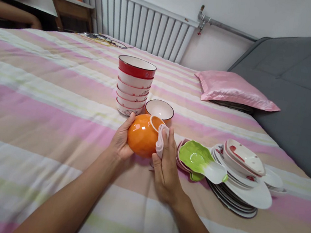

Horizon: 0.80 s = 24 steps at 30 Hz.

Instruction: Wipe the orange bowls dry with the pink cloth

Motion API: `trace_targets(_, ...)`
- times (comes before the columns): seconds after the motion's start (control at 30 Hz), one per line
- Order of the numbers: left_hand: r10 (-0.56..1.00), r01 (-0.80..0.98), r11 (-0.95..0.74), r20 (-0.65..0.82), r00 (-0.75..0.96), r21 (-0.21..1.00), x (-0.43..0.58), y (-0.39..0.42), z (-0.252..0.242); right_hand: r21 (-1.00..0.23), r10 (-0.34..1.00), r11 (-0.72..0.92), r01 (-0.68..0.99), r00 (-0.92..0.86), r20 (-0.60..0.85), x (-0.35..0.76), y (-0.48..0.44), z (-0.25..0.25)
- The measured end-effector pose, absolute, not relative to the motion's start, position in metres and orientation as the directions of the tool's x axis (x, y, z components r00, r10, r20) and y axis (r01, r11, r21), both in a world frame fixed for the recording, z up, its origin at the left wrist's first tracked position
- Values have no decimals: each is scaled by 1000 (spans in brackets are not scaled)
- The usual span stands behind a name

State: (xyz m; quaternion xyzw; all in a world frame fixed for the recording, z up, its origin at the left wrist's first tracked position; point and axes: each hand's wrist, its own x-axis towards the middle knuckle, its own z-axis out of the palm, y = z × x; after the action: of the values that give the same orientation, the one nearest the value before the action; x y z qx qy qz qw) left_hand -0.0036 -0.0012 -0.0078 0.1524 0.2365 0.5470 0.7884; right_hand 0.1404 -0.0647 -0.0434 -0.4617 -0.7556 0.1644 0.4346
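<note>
An orange bowl (142,136) is held tilted on its side above the bed, its outer surface and foot ring facing me. My left hand (122,139) grips it from the left, thumb near the top. Against its right side my right hand (166,164) presses a folded pale cloth (161,140), fingers laid over it. Just behind stands a second orange bowl (160,109), upright with a white inside. To its left rises a stack of bowls (133,90), white with red rims and a red one on top.
Right of my hands lie a green leaf-shaped dish (196,157) and a pile of plates (241,182). A pink pillow (234,89) rests by the grey headboard (300,71). Cables (105,40) lie at the bed's far edge, before a radiator (140,18). Another person's arm and leg (13,13) show at upper left.
</note>
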Motion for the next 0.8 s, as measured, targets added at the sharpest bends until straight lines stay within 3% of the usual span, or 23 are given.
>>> trace_targets(0.23,952,-787,307,-183,247,535,2,-3,-11,-497,784,591,635,-307,540,138,-65,-41)
trace_targets(0.4,979,-715,202,-128,156,669,7,-6,-19,-397,744,627,671,-364,560,136,-65,-42)
trace_targets(0.57,983,-604,152,-56,175,782,12,-12,-17,-410,767,586,699,-314,560,135,-66,-42)
trace_targets(0.8,959,-462,152,-18,282,874,17,-22,-13,-556,788,525,644,-122,603,137,-66,-42)
